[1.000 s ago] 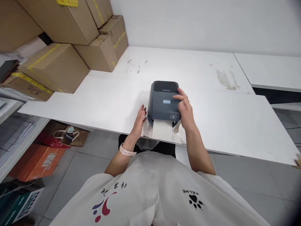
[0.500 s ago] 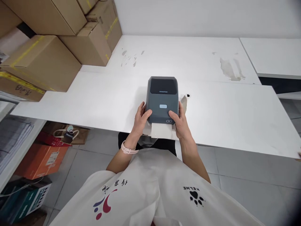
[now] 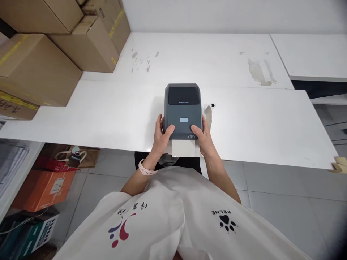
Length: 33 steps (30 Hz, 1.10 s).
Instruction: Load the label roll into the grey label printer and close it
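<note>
Left hand (image 3: 161,139) and right hand (image 3: 205,140), half-curled, grip the boxy slate-grey, black-panelled printer (image 3: 183,112).

open tabletop (image 3: 195,61) beyond printer (image 3: 183,112), small roll (image 3: 210,105) near its right side, cartons (image 3: 40,72) blocking back left

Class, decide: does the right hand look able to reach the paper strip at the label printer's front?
Probably yes: the right hand need only release the label printer; the paper strip lies close by, nothing visible between.

White shirt (image 3: 165,213), paw logo (image 3: 225,219), pink wristband (image 3: 146,172)
</note>
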### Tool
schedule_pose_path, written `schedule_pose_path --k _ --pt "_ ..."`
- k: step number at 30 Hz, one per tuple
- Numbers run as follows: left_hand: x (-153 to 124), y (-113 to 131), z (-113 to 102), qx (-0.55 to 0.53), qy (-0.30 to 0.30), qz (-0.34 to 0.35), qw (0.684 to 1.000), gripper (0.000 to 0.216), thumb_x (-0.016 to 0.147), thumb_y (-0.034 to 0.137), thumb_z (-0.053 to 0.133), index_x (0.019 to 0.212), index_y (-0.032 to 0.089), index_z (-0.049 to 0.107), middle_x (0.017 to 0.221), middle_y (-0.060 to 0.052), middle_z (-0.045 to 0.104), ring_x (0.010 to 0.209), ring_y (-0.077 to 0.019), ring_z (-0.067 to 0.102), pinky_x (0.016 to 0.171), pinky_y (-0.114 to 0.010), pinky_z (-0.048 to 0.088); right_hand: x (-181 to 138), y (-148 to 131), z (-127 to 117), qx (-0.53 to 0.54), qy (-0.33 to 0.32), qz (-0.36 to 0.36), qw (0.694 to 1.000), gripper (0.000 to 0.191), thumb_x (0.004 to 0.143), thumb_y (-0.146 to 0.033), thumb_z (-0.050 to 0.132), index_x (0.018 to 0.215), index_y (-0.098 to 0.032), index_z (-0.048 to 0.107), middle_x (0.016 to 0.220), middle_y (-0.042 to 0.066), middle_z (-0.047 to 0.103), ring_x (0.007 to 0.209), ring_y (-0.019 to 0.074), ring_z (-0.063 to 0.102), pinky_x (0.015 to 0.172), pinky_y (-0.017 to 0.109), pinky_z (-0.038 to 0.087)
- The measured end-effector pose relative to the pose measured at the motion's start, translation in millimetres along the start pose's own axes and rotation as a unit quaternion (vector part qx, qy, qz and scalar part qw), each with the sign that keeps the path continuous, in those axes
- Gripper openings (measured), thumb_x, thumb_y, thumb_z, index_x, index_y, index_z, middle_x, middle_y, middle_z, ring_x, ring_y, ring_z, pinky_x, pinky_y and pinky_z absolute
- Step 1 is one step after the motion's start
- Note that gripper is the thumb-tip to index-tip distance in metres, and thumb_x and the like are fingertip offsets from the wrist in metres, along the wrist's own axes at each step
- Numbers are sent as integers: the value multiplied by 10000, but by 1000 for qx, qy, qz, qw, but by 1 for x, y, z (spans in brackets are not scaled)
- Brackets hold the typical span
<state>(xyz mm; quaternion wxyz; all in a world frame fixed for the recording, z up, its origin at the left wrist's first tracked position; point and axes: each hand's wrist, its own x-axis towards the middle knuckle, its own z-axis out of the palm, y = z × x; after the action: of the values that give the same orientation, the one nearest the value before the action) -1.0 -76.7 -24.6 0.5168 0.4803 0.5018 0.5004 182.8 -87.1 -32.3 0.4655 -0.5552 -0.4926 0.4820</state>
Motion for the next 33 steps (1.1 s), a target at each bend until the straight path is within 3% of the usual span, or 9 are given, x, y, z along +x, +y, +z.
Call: schedule_pose_path --k 2,4,7,10,14,20,27,30,33 --pt "-20 -7 -1 38 109 47 992 594 850 560 716 1339 290 513 1469 -102 534 1333 -250 554 1079 -397 496 0 0 0 17 10 12 1000 1014 874 -761 558 1659 -373 49 1691 65 327 1545 321 378 1203 577 443" --pt "-43 -14 -1 47 191 71 978 379 864 533 697 1082 244 589 1114 -54 639 994 -176 633 897 -332 532 0 -1 0 30 24 21 999 1031 852 -757 586 1655 -356 78 1699 71 309 1549 314 370 1216 561 428" --pt "-66 -18 1 5 49 -27 998 346 903 520 625 764 213 547 688 33 512 611 -106 500 619 -262 445 -1 -3 2 37 36 23 998 1015 842 -742 594 1645 -347 116 1704 68 296 1558 300 354 1236 542 402" --pt "-66 -10 5 -46 -55 -117 991 450 862 464 659 603 213 391 551 75 340 484 -67 351 507 -239 313 -3 -6 2 40 36 30 998 1014 828 -720 614 1638 -340 137 1699 73 306 1558 297 354 1243 537 383" --pt "-57 4 8 -50 -41 -105 992 474 814 348 675 591 223 275 549 93 211 483 -56 206 478 -237 204 -4 -12 5 51 52 41 996 1107 790 -672 658 1646 -310 57 1710 108 270 1538 289 385 1242 525 373" --pt "-66 1 0 23 -51 -45 997 450 887 413 631 586 215 361 515 80 325 498 -73 302 519 -249 259 7 -35 9 -33 98 -26 994 998 790 -462 617 1634 -288 113 1712 102 243 1575 290 274 1237 529 350" --pt "-51 6 -22 15 68 20 997 296 923 373 605 684 208 551 643 34 525 596 -102 475 589 -244 403 27 -50 11 -174 132 -91 972 900 725 -371 630 1560 -266 310 1629 99 387 1523 331 315 1238 586 314" --pt "-37 6 -20 31 105 50 993 189 932 397 616 1006 235 678 1041 -38 706 923 -151 645 787 -269 512 27 -45 9 -180 135 -98 970 904 725 -397 651 1556 -272 317 1627 100 386 1511 325 343 1243 579 312" --pt "-26 3 -12 34 68 20 997 476 967 496 560 1384 268 580 1526 -87 558 1368 -229 555 1094 -357 477 15 -37 5 -132 110 -85 981 900 794 -528 673 1574 -283 297 1647 110 368 1512 315 366 1239 554 339"
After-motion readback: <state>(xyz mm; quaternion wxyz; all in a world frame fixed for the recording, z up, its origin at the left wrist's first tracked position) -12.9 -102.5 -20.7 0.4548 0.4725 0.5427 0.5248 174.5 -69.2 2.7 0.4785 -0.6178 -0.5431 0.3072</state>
